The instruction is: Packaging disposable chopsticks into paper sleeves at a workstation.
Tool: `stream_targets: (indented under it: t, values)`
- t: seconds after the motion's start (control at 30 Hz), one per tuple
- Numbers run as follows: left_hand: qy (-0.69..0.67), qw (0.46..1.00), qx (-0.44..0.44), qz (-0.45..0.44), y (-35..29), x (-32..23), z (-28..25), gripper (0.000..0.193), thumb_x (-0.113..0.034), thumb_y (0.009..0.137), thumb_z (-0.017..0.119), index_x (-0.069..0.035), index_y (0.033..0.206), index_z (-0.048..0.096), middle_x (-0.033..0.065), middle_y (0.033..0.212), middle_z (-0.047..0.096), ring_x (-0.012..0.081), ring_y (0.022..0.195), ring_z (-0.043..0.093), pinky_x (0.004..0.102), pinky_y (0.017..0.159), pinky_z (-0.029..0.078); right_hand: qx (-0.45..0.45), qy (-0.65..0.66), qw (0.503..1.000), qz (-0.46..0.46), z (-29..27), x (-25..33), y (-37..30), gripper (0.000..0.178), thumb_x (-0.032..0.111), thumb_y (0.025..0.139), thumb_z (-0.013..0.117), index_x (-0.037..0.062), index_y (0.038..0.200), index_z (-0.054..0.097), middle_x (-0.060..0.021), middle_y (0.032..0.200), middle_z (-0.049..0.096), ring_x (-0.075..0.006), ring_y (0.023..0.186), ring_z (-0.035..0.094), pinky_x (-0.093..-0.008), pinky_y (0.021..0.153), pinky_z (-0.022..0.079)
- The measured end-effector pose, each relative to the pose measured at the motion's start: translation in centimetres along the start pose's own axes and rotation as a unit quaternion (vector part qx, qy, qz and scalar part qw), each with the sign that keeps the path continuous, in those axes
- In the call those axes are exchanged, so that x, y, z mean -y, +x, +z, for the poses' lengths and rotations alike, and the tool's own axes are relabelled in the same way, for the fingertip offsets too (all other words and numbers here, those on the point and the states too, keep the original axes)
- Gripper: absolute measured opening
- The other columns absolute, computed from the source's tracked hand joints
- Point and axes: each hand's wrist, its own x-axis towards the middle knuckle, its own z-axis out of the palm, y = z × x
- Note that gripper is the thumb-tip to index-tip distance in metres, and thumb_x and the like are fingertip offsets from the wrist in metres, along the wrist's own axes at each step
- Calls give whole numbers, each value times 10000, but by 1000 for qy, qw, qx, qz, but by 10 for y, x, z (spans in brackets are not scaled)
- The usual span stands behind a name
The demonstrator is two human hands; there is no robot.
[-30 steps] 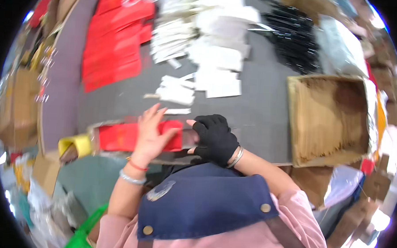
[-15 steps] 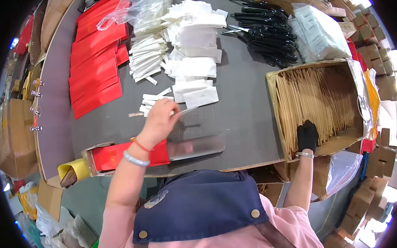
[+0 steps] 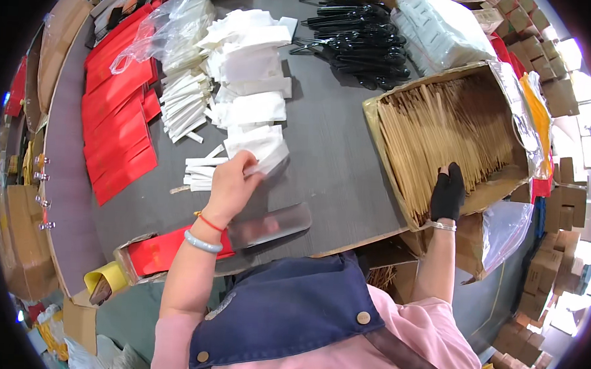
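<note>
Person at a grey desk (image 3: 337,147), seen from above. L hand (image 3: 232,188), bare, is nr the desk's middle, thumb & fingertips pinching a white packet (image 3: 270,154) at the near end of a row of white packets (image 3: 256,110); it's tilted up. R hand (image 3: 448,194), in a black fingerless glove, is inside a carton (image 3: 374,122) of wooden sticks (image 3: 436,138) at the desk's R edge; fingers look close together, but can't tell if they grip any.

Progress, as judged: one packet pinched, not yet away from the row; no stick seen clear of the carton. Many packets, sticks & stacked red sleeves (image 3: 119,137) (L edge) remain. Another red sleeve (image 3: 154,252) lies along the near edge, w/ a shiny flat plate (image 3: 274,226) jutting R.

Around: loose white strips (image 3: 200,170) by L wrist; glossy black utensils (image 3: 361,45), far edge; plastic-wrapped pack (image 3: 444,29), far R corner; yellow roll (image 3: 103,281), near L corner. In the way: L forearm partly covers the near-edge sleeve; clear bag (image 3: 150,39) overlaps the stacked sleeves.
</note>
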Motion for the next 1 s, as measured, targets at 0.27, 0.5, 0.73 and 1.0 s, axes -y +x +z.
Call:
stream_targets:
  t: [0.27,0.5,0.73,1.0]
  values:
    - [163,979,122,18,-90,-18,-24,315,-118,648,832,-79,918,675,46,863,628,197,919,597,358,863,468,298,191,888,-293,-2,129,-52,247,26,878,628,64,1113,694,-101,750,544,-265,722,561,-346,692,463]
    - [166,985,-24,41,-129,4,-47,683,-196,591,862,-74,1215,613,101,1179,567,347,1140,486,444,998,387,393,64,815,-421,37,135,-92,269,126,864,661,146,1130,697,-103,775,588,-295,742,594,-405,651,485]
    - [154,986,-8,67,-119,3,-24,732,-184,550,879,-52,1214,602,83,1218,558,338,1165,479,455,994,400,335,256,801,-424,76,175,-120,137,94,802,728,81,938,712,-102,863,659,-280,810,621,-370,711,511]
    - [131,987,8,89,-102,7,-18,674,-88,619,807,-107,1253,579,108,1221,530,344,1142,474,455,960,410,472,369,764,-239,72,224,-148,354,117,742,790,65,1042,608,-105,1013,598,-229,857,604,-331,752,496]
